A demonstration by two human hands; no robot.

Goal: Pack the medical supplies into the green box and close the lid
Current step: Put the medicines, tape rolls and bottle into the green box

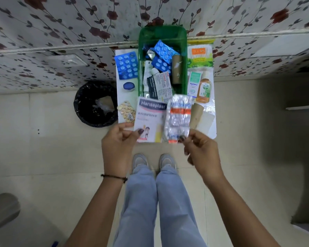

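The green box (183, 50) stands open on a small white table (211, 129), its lid (161, 32) tilted up against the wall. Inside lie blue pill strips (163, 50), a cardboard roll (176, 69), tubes and a dressing packet. My left hand (120, 138) pinches the lower corner of a white Hansaplast plaster box (149, 120). My right hand (198, 148) grips a clear crinkly packet (178, 118) with orange and blue print. Both items hover over the table's near edge, just in front of the box.
Left of the box lie a blue pill strip (127, 65), a small blue jar (128, 85) and a gold pill strip (126, 111). To the right are a cotton swab pack (200, 54), an Optibex carton (194, 83), an amber bottle (204, 90) and a cardboard roll (196, 114). A black bin (95, 104) stands on the floor.
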